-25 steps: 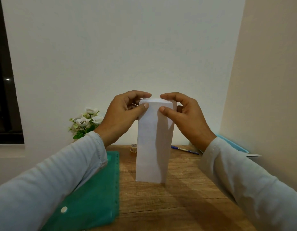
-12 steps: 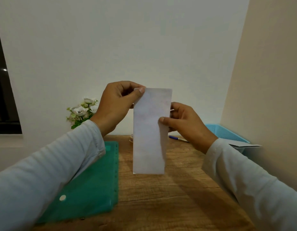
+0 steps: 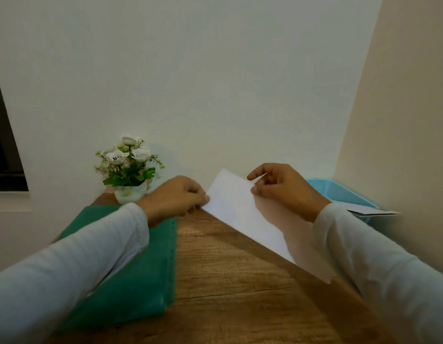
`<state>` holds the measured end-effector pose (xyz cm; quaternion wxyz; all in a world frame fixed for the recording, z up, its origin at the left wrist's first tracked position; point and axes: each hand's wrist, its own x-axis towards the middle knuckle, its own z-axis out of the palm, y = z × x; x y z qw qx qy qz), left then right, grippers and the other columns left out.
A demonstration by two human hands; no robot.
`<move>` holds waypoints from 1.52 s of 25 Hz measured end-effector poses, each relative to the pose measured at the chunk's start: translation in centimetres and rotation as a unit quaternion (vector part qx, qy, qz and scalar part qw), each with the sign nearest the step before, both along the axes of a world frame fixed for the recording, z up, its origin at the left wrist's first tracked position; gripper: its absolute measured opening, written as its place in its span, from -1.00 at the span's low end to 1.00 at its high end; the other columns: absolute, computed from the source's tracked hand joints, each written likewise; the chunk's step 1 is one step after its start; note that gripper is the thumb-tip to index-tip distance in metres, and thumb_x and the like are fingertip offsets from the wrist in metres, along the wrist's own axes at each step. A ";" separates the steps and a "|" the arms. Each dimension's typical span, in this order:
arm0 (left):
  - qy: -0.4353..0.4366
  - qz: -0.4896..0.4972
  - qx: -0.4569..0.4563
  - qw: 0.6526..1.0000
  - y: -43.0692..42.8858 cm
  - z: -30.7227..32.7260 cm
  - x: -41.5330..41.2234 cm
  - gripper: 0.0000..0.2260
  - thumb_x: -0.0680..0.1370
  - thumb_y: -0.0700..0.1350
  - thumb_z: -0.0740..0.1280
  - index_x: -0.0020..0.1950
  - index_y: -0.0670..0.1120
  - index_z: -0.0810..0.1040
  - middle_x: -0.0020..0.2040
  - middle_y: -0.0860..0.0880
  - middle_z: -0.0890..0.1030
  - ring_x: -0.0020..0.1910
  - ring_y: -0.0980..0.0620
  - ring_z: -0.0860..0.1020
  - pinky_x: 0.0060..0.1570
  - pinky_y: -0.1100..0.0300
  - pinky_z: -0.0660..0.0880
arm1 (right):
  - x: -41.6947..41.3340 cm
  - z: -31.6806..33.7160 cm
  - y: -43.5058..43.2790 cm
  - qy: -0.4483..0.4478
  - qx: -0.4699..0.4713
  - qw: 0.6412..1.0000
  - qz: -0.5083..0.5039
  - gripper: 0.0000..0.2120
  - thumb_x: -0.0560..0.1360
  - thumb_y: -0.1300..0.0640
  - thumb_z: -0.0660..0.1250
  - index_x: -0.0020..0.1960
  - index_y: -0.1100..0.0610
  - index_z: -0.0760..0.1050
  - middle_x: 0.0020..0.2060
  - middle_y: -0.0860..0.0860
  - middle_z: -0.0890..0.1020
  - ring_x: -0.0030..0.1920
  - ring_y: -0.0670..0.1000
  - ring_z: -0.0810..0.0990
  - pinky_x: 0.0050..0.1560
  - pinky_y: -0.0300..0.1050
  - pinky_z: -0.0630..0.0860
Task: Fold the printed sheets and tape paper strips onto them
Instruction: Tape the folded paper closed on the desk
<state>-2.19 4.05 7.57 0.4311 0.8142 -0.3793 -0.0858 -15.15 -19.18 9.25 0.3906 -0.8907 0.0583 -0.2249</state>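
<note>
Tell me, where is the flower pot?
In the head view, the flower pot stands at the back left of the table, against the wall, just behind the green folder and left of the left hand.

Centre: folded sheet (image 3: 240, 214) plain white, greyer in shadow twd its near-right end. Under it, table (image 3: 228, 281) mid-brown wood grain w/ darker streaks. Near left: folder (image 3: 141, 281) plain teal-green, row of small dots down its right edge. Far right: basket (image 3: 339, 192) light blue, fine mesh pattern; papers (image 3: 372, 212) on it white-grey. Far left: flowers (image 3: 117, 156) white w/ dark centres, green leaves, whitish pot (image 3: 130, 193). Both sleeves (image 3: 79, 264) pale grey-blue. Bg: back wall (image 3: 215, 83) off-white, right wall (image 3: 409, 120) cream-beige. Left edge: window (image 3: 2, 145) black.
</note>
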 end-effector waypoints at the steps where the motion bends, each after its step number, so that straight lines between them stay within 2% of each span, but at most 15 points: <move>1: -0.015 -0.004 0.052 0.999 -0.2 -1.3 0.0 -0.80 0.59 -0.07 0.39 -0.13 -0.18 0.68 -0.21 -0.07 0.68 -0.25 0.07 0.60 -0.25 0.25 0.51 | 0.4 -1.3 -0.4 0.028 -0.018 0.999 -0.004 -0.83 0.54 0.19 0.47 0.08 -0.03 0.64 -0.18 0.01 0.73 -0.16 -0.02 0.72 -0.05 -0.06 0.63; 3: -0.053 -0.006 0.137 0.989 -0.8 -3.4 0.2 -0.74 0.59 -0.03 0.38 -0.20 -0.17 0.63 -0.22 -0.03 0.64 -0.25 0.06 0.56 -0.25 0.22 0.47 | 1.5 -3.6 -1.0 0.069 -0.047 0.996 -0.012 -0.83 0.52 0.17 0.48 0.05 -0.06 0.64 -0.13 -0.01 0.72 -0.08 -0.02 0.71 0.01 -0.05 0.63; 5: -0.095 0.005 0.207 0.974 -1.2 -4.5 0.3 -0.72 0.58 0.04 0.36 -0.28 -0.07 0.55 -0.26 -0.02 0.59 -0.26 0.06 0.55 -0.25 0.19 0.46 | 2.2 -5.5 -1.3 0.087 -0.074 0.993 -0.020 -0.82 0.52 0.17 0.48 0.05 -0.07 0.64 -0.11 -0.06 0.70 -0.05 -0.07 0.67 0.01 -0.13 0.60; 9: -0.197 0.050 0.255 0.945 -2.0 -5.7 0.3 -0.73 0.52 0.14 0.38 -0.27 0.01 0.49 -0.21 0.03 0.62 -0.19 0.05 0.59 -0.13 0.05 0.59 | 3.2 -8.9 -1.7 0.089 -0.087 0.992 -0.031 -0.80 0.49 0.19 0.49 -0.03 -0.10 0.60 -0.16 -0.13 0.68 -0.12 -0.18 0.64 -0.11 -0.29 0.50; 12: -0.253 0.023 0.216 0.943 -2.5 -6.0 0.3 -0.92 0.58 0.07 0.35 -0.03 0.10 0.54 -0.03 0.13 0.59 -0.02 0.12 0.54 -0.01 0.15 0.54 | 3.8 -10.2 -1.9 0.054 -0.087 0.995 -0.006 -0.80 0.47 0.22 0.52 -0.07 -0.08 0.63 -0.19 -0.13 0.68 -0.15 -0.16 0.63 -0.11 -0.29 0.51; 13: -0.270 -0.006 0.213 0.939 -2.8 -6.2 0.6 -0.90 0.62 0.03 0.31 0.12 0.11 0.55 0.12 0.13 0.58 0.12 0.12 0.52 0.11 0.18 0.50 | 3.8 -10.4 -2.0 0.047 -0.088 0.995 0.000 -0.82 0.48 0.21 0.51 -0.06 -0.07 0.64 -0.19 -0.15 0.68 -0.16 -0.17 0.62 -0.13 -0.32 0.50; 15: -0.304 -0.055 0.236 0.921 -3.5 -6.7 0.9 -0.72 0.68 -0.03 0.21 0.39 0.11 0.48 0.39 0.11 0.48 0.36 0.09 0.41 0.35 0.18 0.36 | 3.8 -10.7 -1.9 0.041 -0.090 0.995 0.003 -0.84 0.51 0.19 0.50 -0.02 -0.07 0.66 -0.17 -0.18 0.67 -0.15 -0.20 0.61 -0.15 -0.36 0.48; 17: -0.326 -0.060 0.256 0.908 -3.9 -7.1 1.1 -0.63 0.71 -0.05 0.14 0.52 0.11 0.35 0.52 0.10 0.37 0.47 0.08 0.31 0.47 0.13 0.26 | 3.8 -11.0 -1.9 0.042 -0.094 0.995 0.001 -0.86 0.54 0.15 0.48 0.02 -0.08 0.67 -0.13 -0.20 0.67 -0.11 -0.23 0.60 -0.16 -0.38 0.47; 19: -0.330 -0.062 0.270 0.902 -3.8 -7.2 1.0 -0.61 0.72 -0.07 0.13 0.56 0.12 0.29 0.56 0.10 0.31 0.51 0.08 0.27 0.50 0.12 0.22 | 3.9 -11.3 -1.8 0.038 -0.096 0.995 -0.004 -0.87 0.54 0.13 0.47 0.04 -0.08 0.67 -0.11 -0.20 0.67 -0.09 -0.24 0.60 -0.16 -0.38 0.46; 22: -0.320 -0.071 0.276 0.903 -2.7 -7.2 0.4 -0.61 0.71 -0.09 0.15 0.54 0.14 0.33 0.55 0.13 0.32 0.50 0.10 0.30 0.49 0.14 0.25 | 3.9 -11.6 -2.0 0.018 -0.096 0.995 -0.009 -0.89 0.53 0.12 0.48 0.00 -0.08 0.68 -0.13 -0.19 0.68 -0.10 -0.20 0.61 -0.17 -0.34 0.47; 26: -0.311 -0.091 0.252 0.912 -0.3 -7.6 -0.7 -0.70 0.71 0.01 0.12 0.41 0.16 0.48 0.38 0.20 0.46 0.35 0.20 0.39 0.37 0.26 0.32 | 3.7 -11.6 -1.9 0.028 -0.093 0.995 -0.009 -0.90 0.54 0.11 0.48 0.01 -0.07 0.67 -0.13 -0.19 0.68 -0.11 -0.20 0.61 -0.15 -0.35 0.46; 29: -0.310 -0.096 0.228 0.918 0.5 -7.6 -1.0 -0.69 0.70 0.04 0.13 0.40 0.15 0.51 0.35 0.23 0.48 0.33 0.23 0.39 0.37 0.25 0.33 | 3.4 -11.0 -1.1 0.045 -0.185 0.982 -0.006 -0.87 0.58 0.08 0.41 0.09 -0.09 0.66 -0.04 -0.23 0.66 -0.05 -0.22 0.58 -0.05 -0.22 0.51; 33: -0.301 -0.094 0.203 0.927 0.5 -8.1 -0.5 -0.71 0.68 0.07 0.16 0.34 0.14 0.56 0.28 0.21 0.52 0.23 0.23 0.44 0.27 0.25 0.41 | 3.3 -10.3 2.7 0.060 -0.321 0.939 0.105 -0.71 0.66 0.08 0.25 0.32 -0.06 0.60 0.25 -0.17 0.63 0.23 -0.15 0.54 0.25 -0.15 0.49; 35: -0.303 -0.093 0.207 0.925 0.6 -8.3 -0.4 -0.71 0.68 0.07 0.16 0.31 0.13 0.58 0.23 0.18 0.53 0.18 0.20 0.46 0.22 0.22 0.43 | 3.6 -10.4 3.7 0.064 -0.346 0.925 0.144 -0.67 0.65 0.09 0.22 0.37 -0.02 0.57 0.31 -0.12 0.61 0.28 -0.10 0.53 0.29 -0.11 0.47; 38: -0.302 -0.093 0.214 0.924 0.5 -8.3 -0.3 -0.71 0.69 0.05 0.16 0.35 0.13 0.56 0.21 0.15 0.52 0.18 0.16 0.45 0.21 0.19 0.44 | 5.0 -10.4 2.3 0.070 -0.366 0.921 0.112 -0.65 0.64 0.14 0.20 0.37 -0.05 0.56 0.30 -0.16 0.62 0.25 -0.08 0.54 0.26 -0.03 0.51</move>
